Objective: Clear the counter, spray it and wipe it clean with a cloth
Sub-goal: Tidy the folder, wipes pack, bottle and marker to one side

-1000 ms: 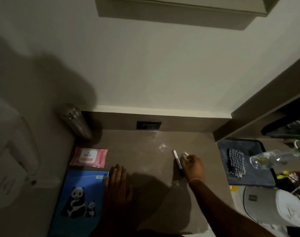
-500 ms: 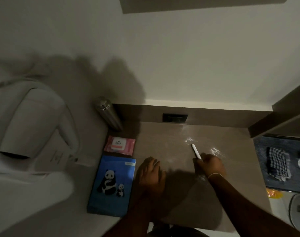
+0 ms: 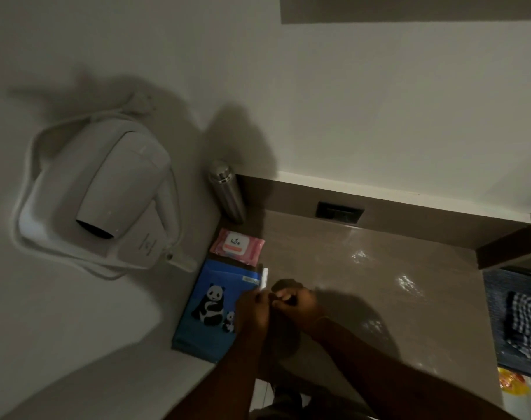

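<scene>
Your left hand (image 3: 252, 310) and right hand (image 3: 294, 304) met over the counter (image 3: 364, 292), fingers pinched together on a white pen (image 3: 263, 278). Which hand bore it, I could not tell. The checked cloth (image 3: 523, 322) lay well right of your hands. Risk: the pen could slip at handover onto the panda booklet (image 3: 209, 304) just left.

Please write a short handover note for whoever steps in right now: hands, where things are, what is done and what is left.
Left hand holds a white pen; right hand meets it, and whether it also grips is unclear.
On the counter, along its left side: steel bottle, pink wipes pack, blue panda book.
The checked cloth lies on the dark tray at right.
Done: pen picked up.
Left: clear those three things, spray, wipe. No spray bottle in view.
</scene>
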